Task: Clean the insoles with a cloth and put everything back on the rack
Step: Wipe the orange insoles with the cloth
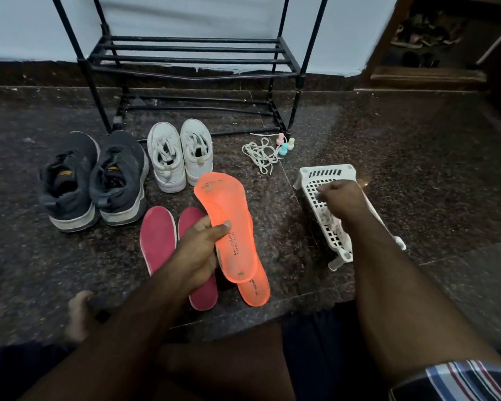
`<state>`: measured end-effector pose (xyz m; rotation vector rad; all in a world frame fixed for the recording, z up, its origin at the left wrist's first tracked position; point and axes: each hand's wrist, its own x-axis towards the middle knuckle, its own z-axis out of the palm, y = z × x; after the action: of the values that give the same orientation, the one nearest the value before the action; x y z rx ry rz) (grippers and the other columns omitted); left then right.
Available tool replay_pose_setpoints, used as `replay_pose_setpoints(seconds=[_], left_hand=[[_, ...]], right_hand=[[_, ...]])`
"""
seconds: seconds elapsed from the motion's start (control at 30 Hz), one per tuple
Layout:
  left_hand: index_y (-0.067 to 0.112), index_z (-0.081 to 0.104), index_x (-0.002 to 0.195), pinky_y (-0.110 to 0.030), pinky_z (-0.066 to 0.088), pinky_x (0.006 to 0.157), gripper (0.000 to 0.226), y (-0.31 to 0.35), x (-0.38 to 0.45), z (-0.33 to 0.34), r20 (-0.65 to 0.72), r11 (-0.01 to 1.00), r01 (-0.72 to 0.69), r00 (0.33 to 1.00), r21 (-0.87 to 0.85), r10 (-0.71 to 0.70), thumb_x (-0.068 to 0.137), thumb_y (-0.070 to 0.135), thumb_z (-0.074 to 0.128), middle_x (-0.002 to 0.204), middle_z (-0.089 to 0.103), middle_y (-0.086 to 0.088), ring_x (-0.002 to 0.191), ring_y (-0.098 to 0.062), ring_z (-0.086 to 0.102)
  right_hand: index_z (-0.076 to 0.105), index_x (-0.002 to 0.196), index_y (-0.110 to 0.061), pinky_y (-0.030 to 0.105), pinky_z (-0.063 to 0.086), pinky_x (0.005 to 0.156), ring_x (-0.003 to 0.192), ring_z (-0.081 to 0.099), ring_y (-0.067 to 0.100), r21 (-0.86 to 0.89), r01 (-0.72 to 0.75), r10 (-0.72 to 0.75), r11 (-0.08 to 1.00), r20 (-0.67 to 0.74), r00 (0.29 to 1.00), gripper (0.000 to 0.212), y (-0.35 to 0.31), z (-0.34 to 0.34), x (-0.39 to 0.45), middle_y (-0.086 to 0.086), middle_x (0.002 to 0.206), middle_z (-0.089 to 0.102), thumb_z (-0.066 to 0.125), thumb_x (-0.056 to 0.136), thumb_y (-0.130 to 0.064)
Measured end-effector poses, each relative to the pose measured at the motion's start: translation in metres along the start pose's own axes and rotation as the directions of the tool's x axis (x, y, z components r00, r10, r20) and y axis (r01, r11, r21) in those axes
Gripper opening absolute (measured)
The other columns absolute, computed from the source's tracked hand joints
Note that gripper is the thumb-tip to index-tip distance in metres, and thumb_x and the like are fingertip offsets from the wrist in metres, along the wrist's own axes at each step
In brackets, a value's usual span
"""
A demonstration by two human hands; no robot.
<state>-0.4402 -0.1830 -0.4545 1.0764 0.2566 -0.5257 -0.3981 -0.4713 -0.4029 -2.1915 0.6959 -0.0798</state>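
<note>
My left hand grips a scuffed, dirt-smudged orange foam insole; my right hand reaches into the white plastic lattice basket, grip unclear.

This is a home, most likely an entry or hallway corner where footwear is kept. A black metal shoe rack stands against a pale painted wall above a dark skirting. The floor is polished dark speckled stone laid in large slabs. On it sit a pair of dark grey sneakers and a pair of white sneakers, with loose white laces near the rack's foot. At the upper right, a wooden shelf unit holds more shoes in shadow.
</note>
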Motion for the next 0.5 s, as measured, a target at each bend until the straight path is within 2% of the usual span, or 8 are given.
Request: replay_pose_setpoints(seconds=[0.03,0.1,0.17,0.23,0.33,0.4,0.47,0.5], left_hand=[[0.002,0.060,0.129,-0.050,0.054,0.096,0.031,0.001,-0.001,0.002,-0.007,1.000,0.001,1.000,0.005,-0.001,0.099,0.004,0.053,0.125,0.067,-0.020,0.113,-0.037,0.064],[0.004,0.062,0.126,-0.047,0.057,0.089,0.029,0.000,-0.004,0.005,-0.020,1.000,0.006,1.000,0.025,-0.005,0.099,0.004,0.054,0.122,0.069,-0.019,0.106,-0.033,0.066],[0.006,0.062,0.126,-0.048,0.056,0.090,0.029,-0.001,-0.005,0.008,-0.015,0.999,0.014,1.000,0.048,-0.014,0.098,0.003,0.056,0.119,0.071,-0.017,0.105,-0.031,0.069],[0.009,0.062,0.126,-0.046,0.058,0.088,0.030,-0.004,-0.006,0.009,-0.017,0.996,0.032,0.999,0.087,-0.031,0.097,0.003,0.059,0.115,0.073,-0.012,0.102,-0.027,0.070],[0.016,0.062,0.123,-0.029,0.059,0.070,0.029,0.000,-0.004,0.006,-0.097,0.984,0.052,0.995,0.168,-0.036,0.095,0.008,0.065,0.099,0.070,-0.006,0.078,-0.015,0.065],[0.017,0.060,0.122,-0.023,0.054,0.059,0.029,0.005,0.000,-0.004,-0.189,0.971,0.034,0.982,0.235,0.011,0.095,0.008,0.064,0.092,0.063,-0.008,0.067,-0.012,0.057],[0.016,0.059,0.121,-0.027,0.051,0.060,0.029,0.009,0.003,-0.020,-0.265,0.938,0.012,0.960,0.345,0.085,0.094,0.005,0.063,0.092,0.065,-0.008,0.067,-0.012,0.056],[0.015,0.059,0.121,-0.029,0.051,0.062,0.030,0.009,0.005,-0.029,-0.296,0.909,0.010,0.947,0.417,0.126,0.093,0.005,0.064,0.095,0.067,-0.007,0.070,-0.013,0.058]], right_hand=[[0.073,0.090,-0.011,0.026,0.049,0.056,0.068,0.064,0.022,0.183,-0.052,0.010,0.982,0.224,0.975,0.009,-0.013,0.008,-0.015,0.014,0.090,0.073,0.073,0.082,-0.013],[0.069,0.102,-0.011,0.025,0.050,0.054,0.067,0.064,0.018,0.270,-0.166,-0.030,0.948,0.597,0.802,0.016,-0.029,0.032,-0.045,0.014,0.093,0.073,0.071,0.086,-0.016],[0.066,0.109,-0.012,0.029,0.055,0.063,0.074,0.066,0.016,0.214,-0.151,-0.057,0.965,0.734,0.677,0.021,-0.037,0.055,-0.067,0.007,0.093,0.073,0.069,0.090,-0.020],[0.064,0.109,-0.011,0.031,0.057,0.067,0.075,0.065,0.014,0.238,-0.154,-0.065,0.959,0.713,0.698,0.019,-0.035,0.069,-0.070,0.002,0.086,0.071,0.067,0.090,-0.012],[0.065,0.098,-0.013,0.037,0.055,0.068,0.067,0.061,0.016,0.221,-0.135,-0.017,0.966,0.575,0.818,0.016,-0.019,0.068,-0.052,0.004,0.079,0.068,0.064,0.088,-0.001],[0.065,0.090,-0.012,0.033,0.055,0.056,0.056,0.060,0.016,0.130,-0.106,0.035,0.986,0.457,0.889,0.014,-0.005,0.062,-0.040,0.010,0.076,0.066,0.065,0.087,0.001],[0.063,0.088,-0.007,0.025,0.048,0.044,0.048,0.058,0.017,0.038,-0.104,0.082,0.994,0.372,0.924,0.010,0.007,0.057,-0.033,0.013,0.073,0.064,0.066,0.086,0.002],[0.064,0.089,-0.004,0.026,0.047,0.045,0.050,0.058,0.019,-0.013,-0.095,0.094,0.995,0.345,0.934,0.008,0.009,0.056,-0.033,0.015,0.074,0.064,0.067,0.085,0.002]])
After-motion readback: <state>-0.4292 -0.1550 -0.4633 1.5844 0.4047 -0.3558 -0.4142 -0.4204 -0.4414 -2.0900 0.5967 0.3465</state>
